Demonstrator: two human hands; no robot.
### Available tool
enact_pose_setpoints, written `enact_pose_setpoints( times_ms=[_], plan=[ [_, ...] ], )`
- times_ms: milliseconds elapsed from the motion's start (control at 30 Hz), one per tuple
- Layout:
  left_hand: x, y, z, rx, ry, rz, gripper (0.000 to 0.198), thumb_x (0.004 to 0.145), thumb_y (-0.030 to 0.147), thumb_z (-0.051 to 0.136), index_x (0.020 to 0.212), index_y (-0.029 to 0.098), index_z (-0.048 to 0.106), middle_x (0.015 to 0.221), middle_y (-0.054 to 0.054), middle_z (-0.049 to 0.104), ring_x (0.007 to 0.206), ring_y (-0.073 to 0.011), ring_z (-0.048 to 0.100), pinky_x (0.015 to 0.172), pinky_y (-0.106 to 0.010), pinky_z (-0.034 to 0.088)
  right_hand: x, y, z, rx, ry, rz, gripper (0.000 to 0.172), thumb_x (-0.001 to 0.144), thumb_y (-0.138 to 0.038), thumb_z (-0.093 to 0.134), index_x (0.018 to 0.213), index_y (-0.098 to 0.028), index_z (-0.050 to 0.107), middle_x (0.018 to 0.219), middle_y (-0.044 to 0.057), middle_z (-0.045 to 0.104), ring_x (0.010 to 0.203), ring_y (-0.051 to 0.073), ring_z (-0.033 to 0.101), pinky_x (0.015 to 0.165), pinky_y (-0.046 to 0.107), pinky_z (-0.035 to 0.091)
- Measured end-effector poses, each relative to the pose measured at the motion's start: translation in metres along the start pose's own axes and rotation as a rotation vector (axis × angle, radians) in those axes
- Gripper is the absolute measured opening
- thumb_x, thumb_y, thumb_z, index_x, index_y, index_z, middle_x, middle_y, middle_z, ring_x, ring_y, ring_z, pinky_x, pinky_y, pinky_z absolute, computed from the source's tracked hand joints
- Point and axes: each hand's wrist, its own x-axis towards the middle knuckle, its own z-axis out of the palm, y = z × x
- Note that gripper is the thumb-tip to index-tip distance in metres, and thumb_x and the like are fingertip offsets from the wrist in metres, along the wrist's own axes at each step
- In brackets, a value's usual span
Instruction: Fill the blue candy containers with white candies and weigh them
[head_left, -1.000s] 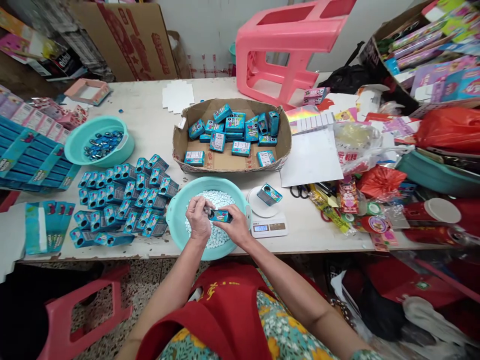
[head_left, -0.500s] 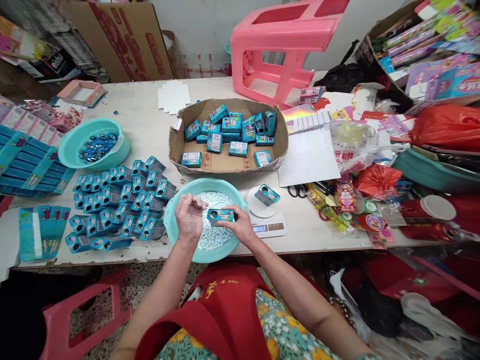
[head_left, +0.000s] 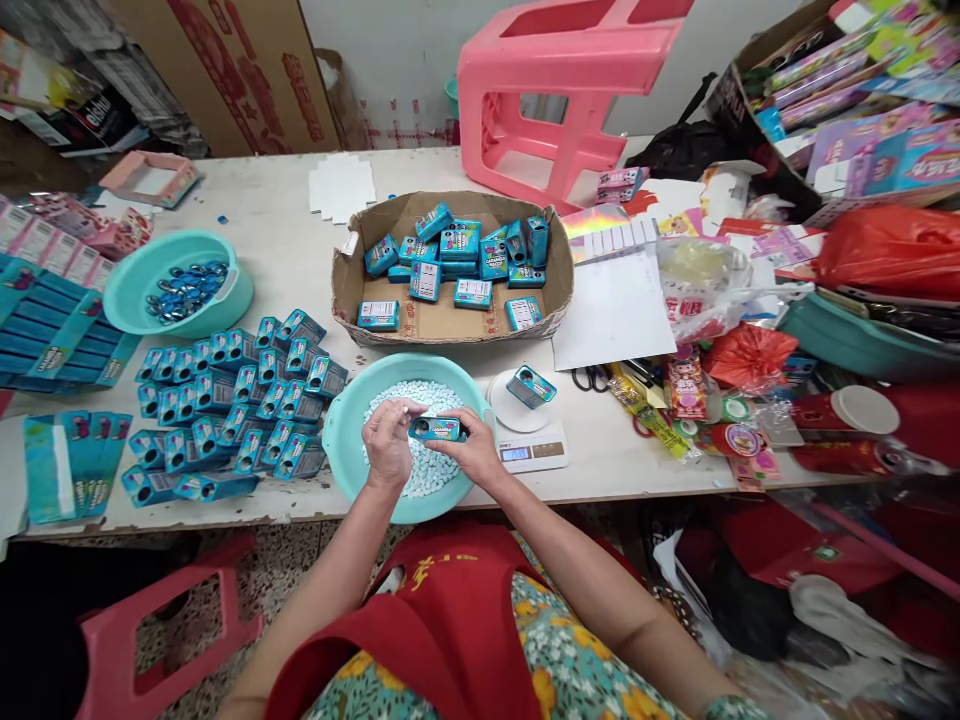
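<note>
My right hand (head_left: 474,448) grips a small blue candy box (head_left: 436,428) over a turquoise basin (head_left: 346,470). A round dark hole shows at the left of the box's upturned face. Close by on the left, my left hand (head_left: 387,442) has its fingers curled together, with a small white candy (head_left: 406,408) at the fingertips; its palm is hidden. Many pale candies (head_left: 429,478) lie in the basin below both hands. Another blue box (head_left: 531,386) rests on the white round plate of a digital scale (head_left: 534,452).
Behind the basin stands a cardboard tray (head_left: 427,322) with several blue boxes. Holed blue boxes (head_left: 225,400) crowd the table on the left, near a turquoise bowl (head_left: 127,312) of shiny blue wrapped pieces. Scissors (head_left: 592,378), packets and bags clutter the right. A pink stool (head_left: 480,80) stands behind.
My left hand has turned and moved right, bringing its fingertips up to the box's holed end. The box in my right hand stays nearly in place. The whole view has shifted slightly.
</note>
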Motion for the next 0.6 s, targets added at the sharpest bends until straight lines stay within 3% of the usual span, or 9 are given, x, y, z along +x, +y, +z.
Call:
enact_pose_setpoints(
  times_ms=[100,233,467,600],
  plan=[
    [0.003,0.007,0.003,-0.084,0.017,-0.054,0.020,0.076,0.025,0.056,0.058,0.017,0.055,0.068,-0.003,0.058,0.074,-0.0176,0.060,0.077,-0.033,0.049,-0.001,-0.002,-0.003,0.012,0.009,-0.003,0.038,0.060,-0.033,0.081,0.094,-0.021,0.067,0.091,0.001,0.060,0.088,0.018,0.059,0.082,0.032,0.046],
    [0.000,0.006,0.009,-0.009,-0.068,-0.041,0.020,0.073,0.023,0.057,0.054,0.017,0.054,0.068,-0.005,0.058,0.077,-0.0190,0.061,0.077,-0.032,0.048,-0.003,-0.005,-0.007,0.002,0.045,0.009,0.035,0.061,-0.032,0.080,0.092,-0.022,0.067,0.089,0.001,0.061,0.086,0.018,0.060,0.080,0.032,0.048],
    [-0.003,-0.001,0.017,0.012,-0.154,-0.009,0.019,0.066,0.021,0.056,0.048,0.016,0.050,0.084,-0.008,0.064,0.087,-0.0222,0.062,0.090,-0.039,0.046,-0.003,-0.003,-0.011,0.001,0.106,0.029,0.035,0.061,-0.031,0.080,0.093,-0.023,0.067,0.091,0.001,0.062,0.088,0.018,0.061,0.081,0.032,0.049],
    [0.005,0.001,0.021,0.000,-0.078,0.040,0.016,0.071,0.025,0.054,0.058,0.017,0.053,0.081,-0.006,0.064,0.083,-0.0206,0.063,0.085,-0.037,0.048,-0.006,-0.012,-0.021,0.018,0.115,0.020,0.038,0.059,-0.031,0.082,0.093,-0.023,0.067,0.091,0.001,0.062,0.089,0.018,0.060,0.083,0.032,0.049]
  ],
)
